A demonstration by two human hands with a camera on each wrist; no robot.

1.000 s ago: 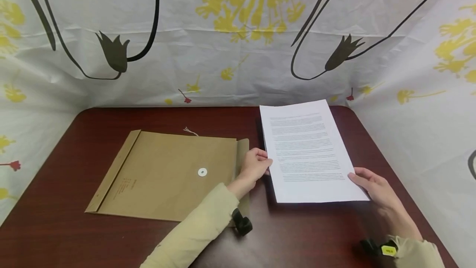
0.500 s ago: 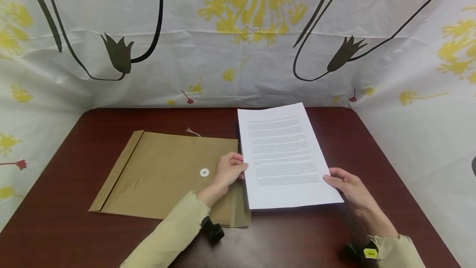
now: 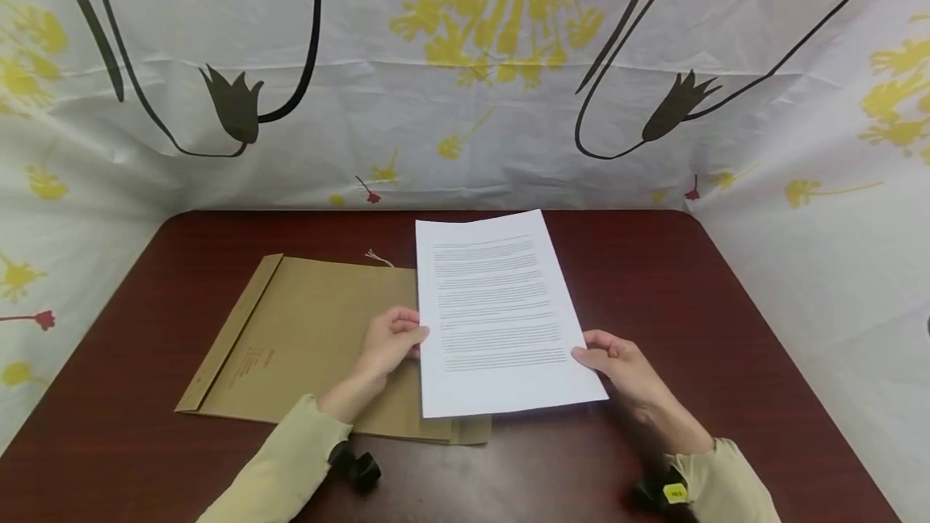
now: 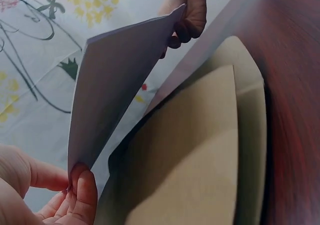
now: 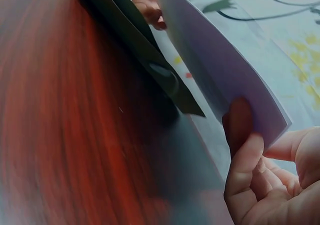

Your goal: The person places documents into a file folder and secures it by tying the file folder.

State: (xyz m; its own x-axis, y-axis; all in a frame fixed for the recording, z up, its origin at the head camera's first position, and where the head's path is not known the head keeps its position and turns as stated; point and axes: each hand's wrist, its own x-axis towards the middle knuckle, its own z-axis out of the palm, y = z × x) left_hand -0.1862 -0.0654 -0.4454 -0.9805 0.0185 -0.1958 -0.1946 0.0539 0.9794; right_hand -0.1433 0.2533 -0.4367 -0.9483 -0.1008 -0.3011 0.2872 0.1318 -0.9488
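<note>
Both hands hold a thin stack of printed white paper (image 3: 497,313) raised above the table. The left hand (image 3: 391,343) pinches its left edge, thumb on top and fingers beneath. On the opposite edge, near the lower corner, the right hand (image 3: 623,370) pinches it the same way. Partly beneath the paper lies a brown kraft document envelope (image 3: 320,329), its right part covered in the head view. In the left wrist view the envelope (image 4: 200,150) gapes at its end, its flap apart from the front panel. The paper stack (image 5: 225,65) hangs clear of it in the right wrist view.
A dark red wooden table (image 3: 654,281) carries everything. A white string (image 3: 379,257) sticks out past the envelope's far edge. Behind and beside the table hangs a white curtain (image 3: 465,103) with flower prints.
Both hands have carried the paper leftward, from right of the envelope to over its right end. The envelope has stayed in place, and its white button is now covered.
</note>
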